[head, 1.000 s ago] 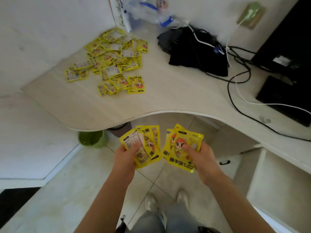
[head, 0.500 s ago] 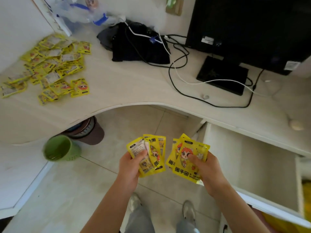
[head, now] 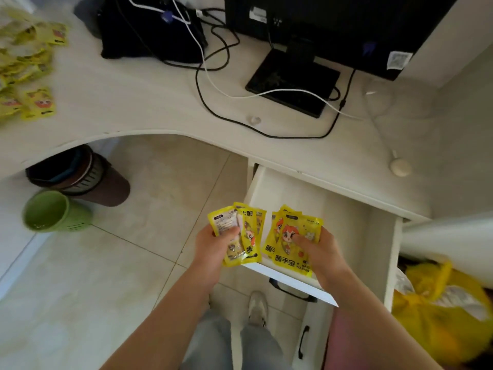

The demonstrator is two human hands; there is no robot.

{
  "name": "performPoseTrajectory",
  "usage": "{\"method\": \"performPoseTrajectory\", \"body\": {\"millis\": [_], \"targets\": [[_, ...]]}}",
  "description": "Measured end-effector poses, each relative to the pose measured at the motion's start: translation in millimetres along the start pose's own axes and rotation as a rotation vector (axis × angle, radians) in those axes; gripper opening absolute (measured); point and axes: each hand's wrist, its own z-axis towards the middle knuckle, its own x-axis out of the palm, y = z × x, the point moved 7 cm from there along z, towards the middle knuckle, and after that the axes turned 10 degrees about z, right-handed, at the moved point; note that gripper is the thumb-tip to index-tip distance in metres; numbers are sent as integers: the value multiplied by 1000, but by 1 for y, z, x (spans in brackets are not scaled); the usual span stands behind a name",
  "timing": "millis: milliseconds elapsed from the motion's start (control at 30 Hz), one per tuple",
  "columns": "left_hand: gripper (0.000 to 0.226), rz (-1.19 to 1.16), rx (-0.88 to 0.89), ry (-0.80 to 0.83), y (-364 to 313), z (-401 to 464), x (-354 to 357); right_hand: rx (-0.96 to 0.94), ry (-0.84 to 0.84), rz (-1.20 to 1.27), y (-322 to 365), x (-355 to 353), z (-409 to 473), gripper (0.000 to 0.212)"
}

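Observation:
My left hand (head: 213,244) grips a fanned stack of yellow packets (head: 246,231), thumb across the top one. My right hand (head: 317,249) holds a second stack of yellow packets (head: 288,236) printed with a red-haired cartoon figure. Both stacks hover at the front left corner of an open white drawer (head: 333,209) under the desk. More of the same yellow packets (head: 29,68) lie scattered on the desk at the far left.
On the curved white desk (head: 138,102) stand a black monitor (head: 333,25), a black bag (head: 149,30) and black and white cables (head: 210,76). A brown bin (head: 88,180) and a green bin (head: 50,212) sit on the tiled floor. A yellow bag (head: 440,311) lies at lower right.
The view has swung right from the packet pile toward the monitor and the open drawer. Both hands keep their stacks and now hover over the drawer's front corner.

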Motion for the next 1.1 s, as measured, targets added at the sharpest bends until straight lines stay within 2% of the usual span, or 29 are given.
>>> {"method": "performPoseTrajectory", "body": {"millis": [200, 300, 500, 700, 833, 967, 1100], "targets": [[20, 164, 45, -34, -2, 19, 46, 57, -109, -1, -22, -43, 26, 26], [21, 210, 70, 5, -4, 36, 69, 57, -145, -12, -28, -54, 42, 25], [38, 414, 39, 78, 16, 76, 100, 84, -141, -42, -51, -55, 76, 30], [28, 537, 7, 113, 35, 112, 114, 199, -163, -67, -91, -57, 110, 40], [32, 608, -14, 137, 47, 126, 118, 227, -118, -83, -99, -48, 126, 35], [34, 655, -20, 127, 56, 137, 120, 219, -153, -141, -100, -53, 136, 34], [25, 724, 32, 149, 58, 143, 126, 228, -166, -250, -103, -60, 141, 35]]}}
